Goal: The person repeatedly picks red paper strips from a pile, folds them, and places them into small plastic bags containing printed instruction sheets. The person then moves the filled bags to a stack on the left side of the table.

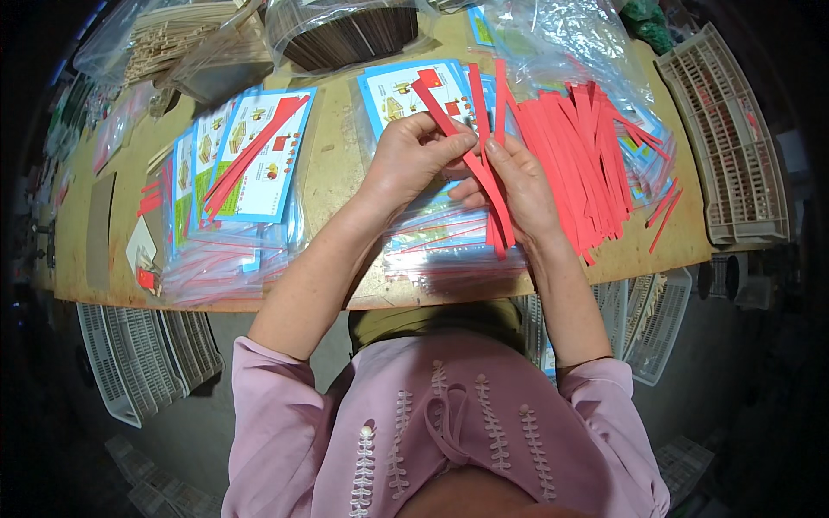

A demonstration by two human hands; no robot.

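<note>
Both hands are raised over the middle stack of clear bags with printed cards. Between thumb and fingers, my left hand (pixel 420 155) pinches a red strip (pixel 439 107) that slants across toward the right hand. My right hand (pixel 521 181) is closed on several more red strips (pixel 500 95), which stick up past its fingertips and hang below. Beneath them lies a blue-edged printed card (pixel 389 93), partly hidden by the hands. A big heap of loose red strips (pixel 574 164) lies just right of my right hand.
Left of my arms, red strips rest on a printed card (pixel 259 155) atop bagged cards (pixel 224 268). A bag of dark strips (pixel 350 39) and bundled wooden sticks (pixel 173 39) stand at the back. A plastic crate (pixel 725 138) borders the table's right side; another crate (pixel 121 363) sits below left.
</note>
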